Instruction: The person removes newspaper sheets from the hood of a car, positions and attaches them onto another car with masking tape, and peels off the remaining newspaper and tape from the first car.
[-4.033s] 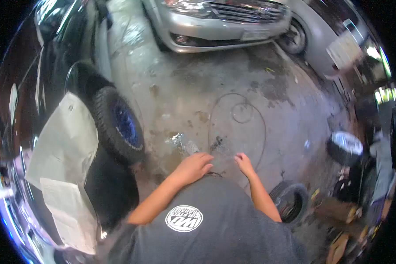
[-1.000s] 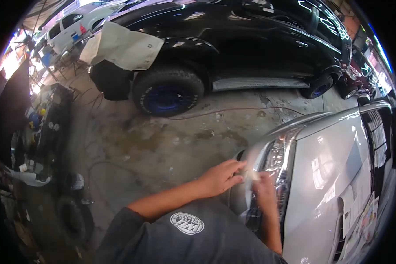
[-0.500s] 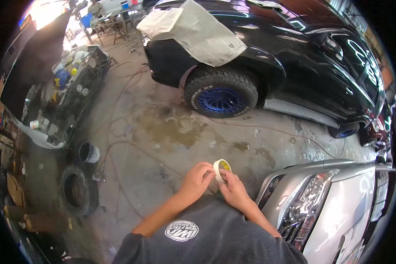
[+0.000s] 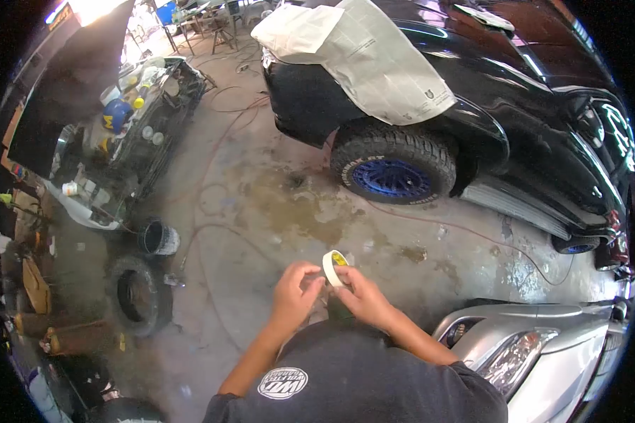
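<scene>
A roll of masking tape (image 4: 329, 271), cream outside with a yellow inner core, is held upright in front of my chest. My right hand (image 4: 364, 295) grips it, with fingers inside the ring and the thumb at its lower edge. My left hand (image 4: 295, 292) is just left of the roll, its thumb and fingers pinched together. Whether the tape's loose end lies between those fingers, I cannot make out. Beyond the hands stands a black vehicle (image 4: 296, 99) with newspaper sheets (image 4: 395, 70) draped over its corner.
A silver car's headlight (image 4: 518, 356) is close on my right. On the left are a tire (image 4: 164, 299), a bucket (image 4: 168, 240) and an engine bay (image 4: 137, 169) with containers on it. A red hose (image 4: 458, 222) runs across the wet-stained floor (image 4: 261, 211).
The view has shifted, so the vehicles sit further right and lower. Both hands and the tape roll appear slightly further left; the roll stays in my right hand.
</scene>
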Motion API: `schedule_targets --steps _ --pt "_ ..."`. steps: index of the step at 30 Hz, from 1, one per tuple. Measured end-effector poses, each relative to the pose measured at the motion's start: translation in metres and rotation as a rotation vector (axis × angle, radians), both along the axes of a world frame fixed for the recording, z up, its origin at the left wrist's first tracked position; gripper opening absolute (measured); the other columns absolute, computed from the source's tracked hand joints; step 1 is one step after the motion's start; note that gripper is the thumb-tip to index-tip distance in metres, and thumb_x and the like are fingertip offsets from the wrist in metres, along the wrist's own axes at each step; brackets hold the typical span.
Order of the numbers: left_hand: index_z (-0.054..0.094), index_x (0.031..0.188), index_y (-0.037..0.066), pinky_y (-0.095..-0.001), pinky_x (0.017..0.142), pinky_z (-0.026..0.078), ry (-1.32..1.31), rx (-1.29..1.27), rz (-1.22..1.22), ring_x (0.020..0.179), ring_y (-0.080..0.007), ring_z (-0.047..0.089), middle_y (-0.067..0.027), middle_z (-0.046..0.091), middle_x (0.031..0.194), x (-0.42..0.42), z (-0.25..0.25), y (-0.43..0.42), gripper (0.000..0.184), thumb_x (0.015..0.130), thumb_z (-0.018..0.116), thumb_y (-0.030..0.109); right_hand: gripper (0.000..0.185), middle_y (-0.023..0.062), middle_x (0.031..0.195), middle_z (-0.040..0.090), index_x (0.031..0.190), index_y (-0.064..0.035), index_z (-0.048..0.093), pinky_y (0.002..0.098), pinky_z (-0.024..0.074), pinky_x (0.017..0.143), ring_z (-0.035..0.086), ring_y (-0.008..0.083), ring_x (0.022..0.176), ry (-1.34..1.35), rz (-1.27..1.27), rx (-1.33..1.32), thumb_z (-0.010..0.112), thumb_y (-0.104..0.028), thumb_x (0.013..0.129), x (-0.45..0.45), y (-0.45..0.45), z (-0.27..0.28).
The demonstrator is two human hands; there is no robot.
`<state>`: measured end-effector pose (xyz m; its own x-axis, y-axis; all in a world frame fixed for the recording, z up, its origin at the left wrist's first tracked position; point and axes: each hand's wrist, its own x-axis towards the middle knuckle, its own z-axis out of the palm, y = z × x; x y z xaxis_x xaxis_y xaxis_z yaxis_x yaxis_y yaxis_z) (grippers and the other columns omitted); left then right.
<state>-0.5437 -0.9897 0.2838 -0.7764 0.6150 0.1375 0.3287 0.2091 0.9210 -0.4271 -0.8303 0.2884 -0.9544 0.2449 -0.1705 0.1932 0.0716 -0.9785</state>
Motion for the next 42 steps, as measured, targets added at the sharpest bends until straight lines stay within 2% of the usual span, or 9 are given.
schedule_targets --steps 3,14,17,26,31,32,35,38,42 --pt "0.067 0.106 0.003 -0.0365 0.079 0.053 -0.079 -0.066 -0.033 0.094 -0.0292 0.067 -0.0133 0.067 0.106 -0.042 0.020 0.026 0.018 0.089 0.072 0.008 0.039 0.0185 0.121 0.071 0.137 0.0006 0.050 0.0380 0.0529 0.096 0.069 0.0287 0.113 0.154 0.082 0.081 0.057 -0.006 0.099 -0.049 0.030 0.015" --pt "0.066 0.105 0.000 -0.0317 0.080 0.055 0.080 0.040 -0.032 0.092 -0.0213 0.067 -0.0128 0.067 0.106 -0.130 0.081 0.142 0.019 0.088 0.072 0.000 0.033 0.0088 0.115 0.069 0.128 -0.0020 0.053 0.0381 0.0455 0.108 0.065 0.0183 0.113 0.341 0.044 0.143 0.060 0.001 0.097 -0.143 0.149 0.027" --pt "0.066 0.106 0.001 -0.0325 0.080 0.054 0.083 0.020 -0.038 0.091 -0.0232 0.067 -0.0135 0.068 0.106 -0.142 0.086 0.159 0.019 0.088 0.072 0.001 0.032 0.0128 0.108 0.070 0.120 -0.0037 0.055 0.0488 0.0394 0.115 0.068 0.0336 0.103 0.431 0.068 0.255 0.064 -0.002 0.089 -0.155 0.174 0.028" --pt "0.067 0.109 0.002 -0.0330 0.080 0.054 0.162 -0.026 -0.107 0.096 -0.0237 0.066 -0.0127 0.068 0.108 -0.164 0.091 0.195 0.024 0.086 0.073 0.000 0.031 0.0123 0.105 0.071 0.119 -0.0046 0.058 0.0472 0.0392 0.114 0.068 0.0316 0.103 0.426 0.060 0.372 0.060 -0.001 0.088 -0.166 0.204 0.041" --pt "0.066 0.113 0.004 -0.0352 0.082 0.053 0.580 0.002 -0.272 0.101 -0.0239 0.064 -0.0111 0.068 0.113 -0.175 0.116 0.214 0.031 0.084 0.074 0.002 0.031 0.0110 0.111 0.070 0.121 -0.0035 0.060 0.0407 0.0438 0.105 0.067 0.0283 0.107 0.138 0.098 -0.160 0.059 -0.002 0.090 -0.148 0.223 0.062" --pt "0.066 0.113 0.004 -0.0350 0.081 0.053 0.570 -0.029 -0.334 0.099 -0.0231 0.064 -0.0106 0.068 0.112 -0.178 0.117 0.215 0.030 0.084 0.074 0.002 0.030 0.0114 0.114 0.069 0.121 -0.0029 0.060 0.0397 0.0445 0.104 0.066 0.0277 0.109 0.079 0.128 -0.281 0.059 -0.002 0.090 -0.146 0.228 0.065" --pt "0.064 0.114 0.004 -0.0335 0.078 0.054 0.449 -0.118 -0.401 0.095 -0.0198 0.066 -0.0094 0.069 0.109 -0.180 0.114 0.222 0.030 0.085 0.074 0.002 0.030 0.0152 0.121 0.065 0.120 -0.0017 0.061 0.0398 0.0465 0.101 0.063 0.0299 0.113 0.523 -0.111 0.252 0.063 -0.004 0.090 -0.152 0.238 0.054" --pt "0.061 0.119 0.002 -0.0303 0.076 0.054 0.150 -0.112 -0.279 0.090 -0.0152 0.067 -0.0088 0.070 0.104 -0.170 0.101 0.235 0.032 0.089 0.072 0.000 0.036 0.0151 0.125 0.064 0.123 -0.0018 0.062 0.0398 0.0457 0.103 0.061 0.0294 0.118 0.578 -0.378 0.611 0.068 -0.001 0.088 -0.147 0.239 0.060" --pt "0.055 0.126 0.001 -0.0273 0.076 0.055 -0.176 0.064 -0.227 0.087 -0.0119 0.067 -0.0086 0.070 0.102 -0.150 0.095 0.253 0.036 0.092 0.069 -0.002 0.042 0.0193 0.128 0.060 0.128 -0.0023 0.056 0.0489 0.0413 0.111 0.058 0.0367 0.122 0.450 -0.217 0.482 0.072 -0.011 0.090 -0.142 0.218 0.065"
